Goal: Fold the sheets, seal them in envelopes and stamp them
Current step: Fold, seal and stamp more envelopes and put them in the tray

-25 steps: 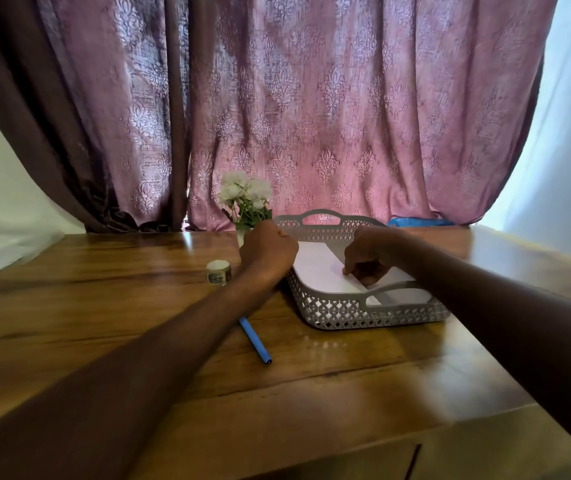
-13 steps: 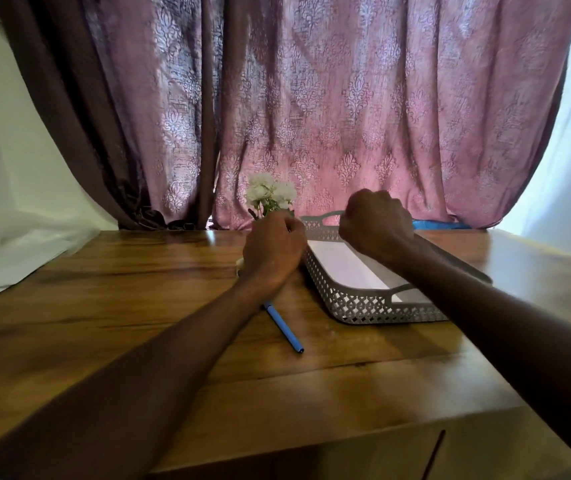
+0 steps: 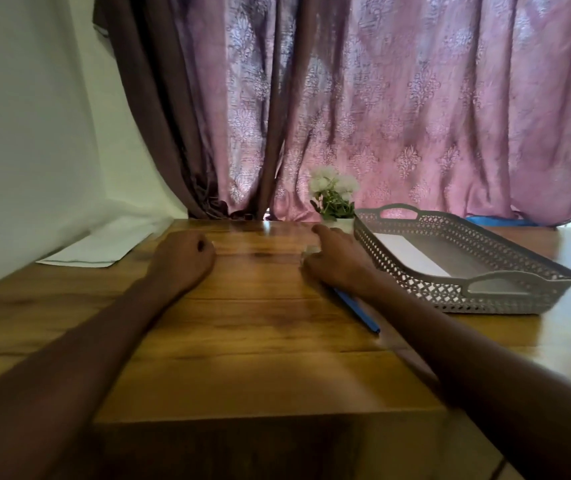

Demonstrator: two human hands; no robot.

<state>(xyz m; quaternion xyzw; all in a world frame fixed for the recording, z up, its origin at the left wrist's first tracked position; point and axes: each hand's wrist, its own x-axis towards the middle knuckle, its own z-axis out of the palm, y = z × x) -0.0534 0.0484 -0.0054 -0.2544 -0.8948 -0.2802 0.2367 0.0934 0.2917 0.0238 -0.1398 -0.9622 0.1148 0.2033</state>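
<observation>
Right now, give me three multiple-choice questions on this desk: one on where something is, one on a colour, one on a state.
1. Where does the white sheet lie?
A. in the grey basket
B. under the pen
C. on the floor

2. What colour is the pen?
A. red
B. blue
C. black

3. How is the left hand?
A. flat
B. curled in a fist, holding nothing visible
C. gripping the pen

Answers: 1 A, the sheet rests on the basket's floor; 2 B, its barrel is blue; 3 B, the fingers are curled on the table.

1 basket (image 3: 464, 299), 1 pen (image 3: 358, 311), 2 hands (image 3: 182, 259)
</observation>
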